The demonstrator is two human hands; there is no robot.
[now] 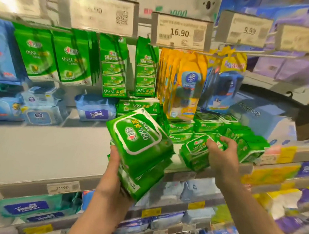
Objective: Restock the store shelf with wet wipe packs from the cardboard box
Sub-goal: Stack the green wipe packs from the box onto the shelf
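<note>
My left hand point(115, 165) grips a stack of green wet wipe packs point(140, 148) from the left side and below, tilted, just in front of the white shelf point(42, 151). My right hand point(221, 155) lies on top of a smaller green wet wipe pack point(195, 150) that sits at the shelf's front edge, with its fingers curled over the pack's far side. More green packs point(244, 140) are stacked to the right and behind. The cardboard box is out of view.
Green hanging pouches point(73, 60) and yellow pouches point(187, 79) hang on hooks above the shelf. Blue wipe packs point(95, 108) lie at the shelf's back left. Price tags point(180, 32) jut out overhead. Lower shelves hold blue and teal packs point(27, 208).
</note>
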